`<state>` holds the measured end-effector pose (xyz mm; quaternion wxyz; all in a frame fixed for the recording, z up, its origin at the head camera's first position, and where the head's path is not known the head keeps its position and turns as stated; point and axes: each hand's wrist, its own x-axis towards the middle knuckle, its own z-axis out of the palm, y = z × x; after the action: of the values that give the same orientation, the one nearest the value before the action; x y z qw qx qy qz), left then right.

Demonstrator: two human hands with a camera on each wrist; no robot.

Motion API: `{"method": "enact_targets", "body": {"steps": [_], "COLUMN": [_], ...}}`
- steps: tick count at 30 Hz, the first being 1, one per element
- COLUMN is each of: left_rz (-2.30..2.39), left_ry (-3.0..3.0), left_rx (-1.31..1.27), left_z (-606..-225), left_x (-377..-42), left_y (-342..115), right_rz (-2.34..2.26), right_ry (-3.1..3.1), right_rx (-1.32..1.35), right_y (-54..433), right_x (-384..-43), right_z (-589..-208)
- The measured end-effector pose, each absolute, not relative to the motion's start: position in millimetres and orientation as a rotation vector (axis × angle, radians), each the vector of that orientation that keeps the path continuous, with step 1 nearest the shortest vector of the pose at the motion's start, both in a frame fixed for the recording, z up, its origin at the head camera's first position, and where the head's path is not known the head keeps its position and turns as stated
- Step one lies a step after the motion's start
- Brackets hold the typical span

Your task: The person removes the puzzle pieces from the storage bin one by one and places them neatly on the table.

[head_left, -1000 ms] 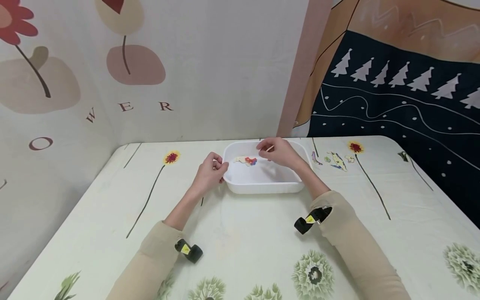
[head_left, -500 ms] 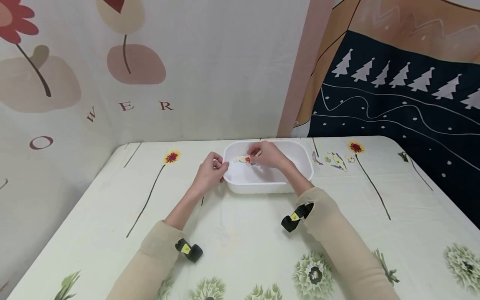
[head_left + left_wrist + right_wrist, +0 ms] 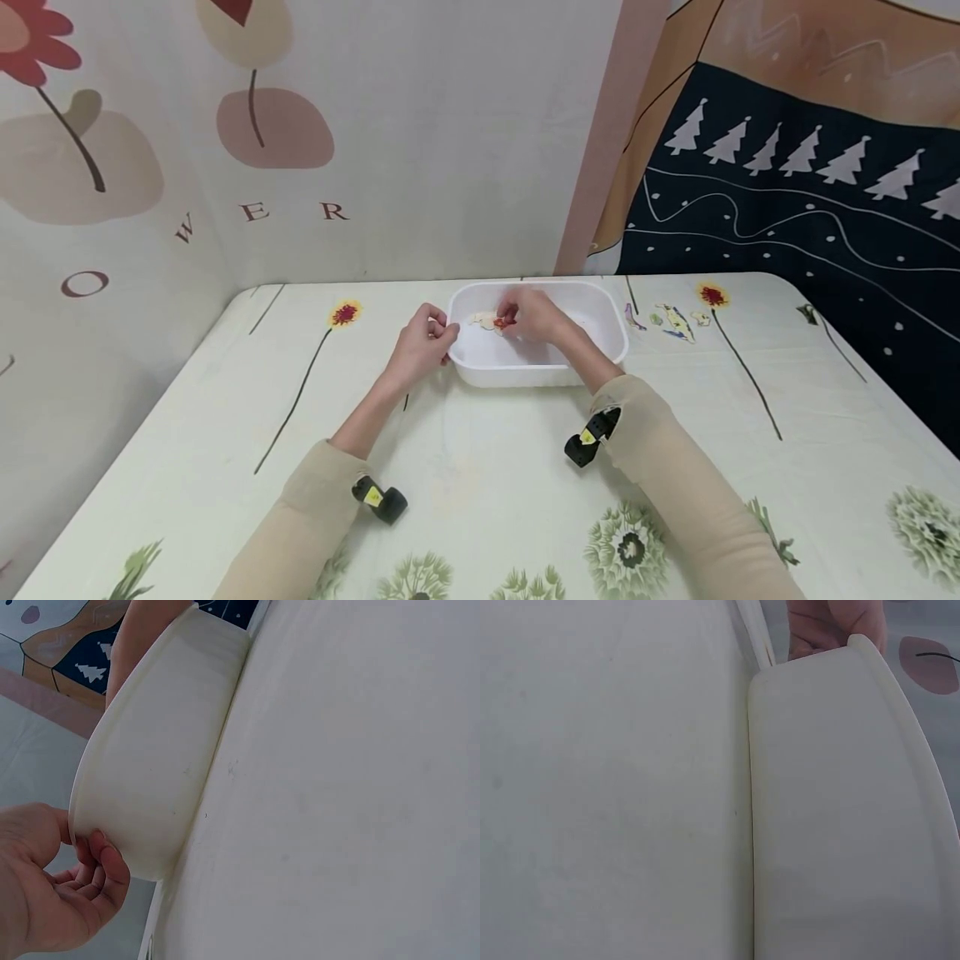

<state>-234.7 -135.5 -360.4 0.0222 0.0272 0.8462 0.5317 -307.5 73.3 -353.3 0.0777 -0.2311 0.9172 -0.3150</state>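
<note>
A white plastic basin (image 3: 532, 377) stands at the far side of the table. My left hand (image 3: 422, 337) pinches its left rim between thumb and curled fingers; the left wrist view shows that hand (image 3: 71, 881) at the rim from outside. Inside the basin, my right hand (image 3: 534, 317) has its thumb and fingertips together on a small red cutout piece (image 3: 498, 322). Just left of those fingertips lies a pale, yellowish flat cutout (image 3: 482, 318). In the right wrist view the basin wall (image 3: 840, 802) hides the right hand's work.
Right of the basin lie several small flat cutouts: a purple one (image 3: 632, 317), a green one (image 3: 656, 319), a larger yellow-and-blue one (image 3: 677, 323) and a pale yellow one (image 3: 701, 318). A flower-print cloth (image 3: 480, 467) covers the table. Printed curtains (image 3: 450, 167) hang behind it.
My right hand has moved left and down into the basin, from above its far side to the coloured cutouts, now partly covering them. My left hand has stayed at the rim.
</note>
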Motion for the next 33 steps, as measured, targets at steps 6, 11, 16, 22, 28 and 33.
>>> {"method": "enact_targets", "body": {"steps": [6,11,16,22,28,33], "left_rz": [1.647,1.649,1.659,1.642,1.624,1.625], "left_ry": [2.624,2.625,2.622,2.625,2.633,2.638], "left_rx": [0.088,0.086,0.1,0.085,0.073,0.069], "left_z": [-362,-362,-362,-363,-364,-363], "left_x": [-235,-236,-236,-236,-237,-236], "left_y": [-135,-135,-135,-136,-135,-135], "right_rz": [-0.914,-0.909,-0.926,-0.992,-1.007,-1.112], "right_ry": [2.74,2.717,2.715,2.689,2.663,2.663], "right_rx": [-0.718,-0.713,-0.667,-0.638,-0.676,-0.687], "right_y": [76,79,81,82,83,88], "right_x": [-305,-306,-306,-303,-299,-295], "right_z": [-353,-353,-353,-351,-348,-343]}}
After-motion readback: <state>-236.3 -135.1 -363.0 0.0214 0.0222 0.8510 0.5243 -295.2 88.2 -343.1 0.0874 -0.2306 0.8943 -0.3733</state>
